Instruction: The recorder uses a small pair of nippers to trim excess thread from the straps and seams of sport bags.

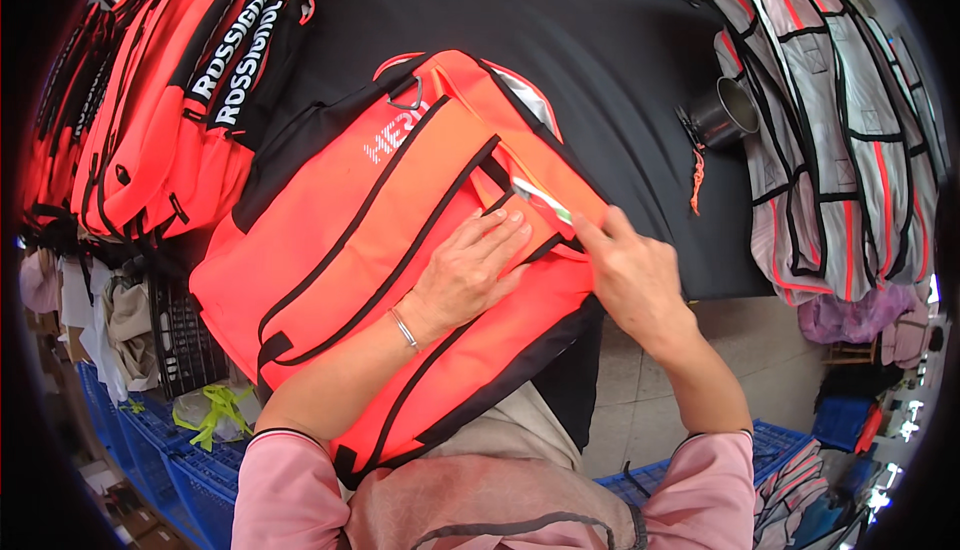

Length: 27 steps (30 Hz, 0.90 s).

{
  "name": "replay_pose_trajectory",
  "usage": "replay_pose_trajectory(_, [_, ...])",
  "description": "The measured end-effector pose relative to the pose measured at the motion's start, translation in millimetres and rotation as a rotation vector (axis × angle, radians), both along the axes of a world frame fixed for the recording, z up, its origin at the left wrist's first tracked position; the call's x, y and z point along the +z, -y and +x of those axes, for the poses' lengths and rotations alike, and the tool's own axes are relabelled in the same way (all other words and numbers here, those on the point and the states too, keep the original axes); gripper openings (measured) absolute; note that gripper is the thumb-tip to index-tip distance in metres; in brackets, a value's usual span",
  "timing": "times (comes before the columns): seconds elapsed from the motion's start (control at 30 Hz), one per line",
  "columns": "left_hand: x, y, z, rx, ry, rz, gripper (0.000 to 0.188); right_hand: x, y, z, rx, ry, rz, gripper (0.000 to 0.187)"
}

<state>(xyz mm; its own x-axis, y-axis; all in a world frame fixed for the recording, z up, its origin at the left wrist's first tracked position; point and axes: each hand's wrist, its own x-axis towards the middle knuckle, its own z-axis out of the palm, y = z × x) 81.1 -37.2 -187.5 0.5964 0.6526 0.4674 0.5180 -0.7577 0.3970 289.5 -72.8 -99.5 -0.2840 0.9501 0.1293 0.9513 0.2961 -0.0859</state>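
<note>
A bright orange-red backpack with black trim lies slantwise in front of me, its padded shoulder straps facing up. My left hand rests on a strap, fingers stretched out and pressing it down. Beside it, my right hand is closed, with its fingertips at an orange fold of the pack's edge. A slim white and green thing shows right by those fingertips, in the gap between the strap and the fold. Its kind is unclear, and the fingers partly hide what they grip.
Finished-looking orange and black backpacks stand in a row at the left. Grey backpacks with black and coral trim are stacked at the right. A dark metal cup and an orange cord are on the black table. Blue crates stand below.
</note>
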Motion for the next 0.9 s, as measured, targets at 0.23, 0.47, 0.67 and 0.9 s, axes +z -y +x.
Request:
replay_pose_trajectory(0.23, [-2, 1, -4, 0.007, 0.048, 0.005, 0.049, 24, -6, 4, 0.123, 0.123, -0.168, 0.016])
replay_pose_trajectory(0.47, [-5, -3, 4, -0.014, 0.074, 0.005, 0.050, 2, -14, 5, 0.156, 0.103, -0.055, 0.027])
replay_pose_trajectory(0.67, [-1, -1, -3, 0.008, 0.047, -0.002, 0.049, 62, 40, 36, 0.211, 0.207, -0.304, 0.026])
replay_pose_trajectory(0.9, [-3, -1, 3, -0.006, 0.042, 0.027, 0.048, 56, 39, 36, 0.186, 0.260, -0.233, 0.025])
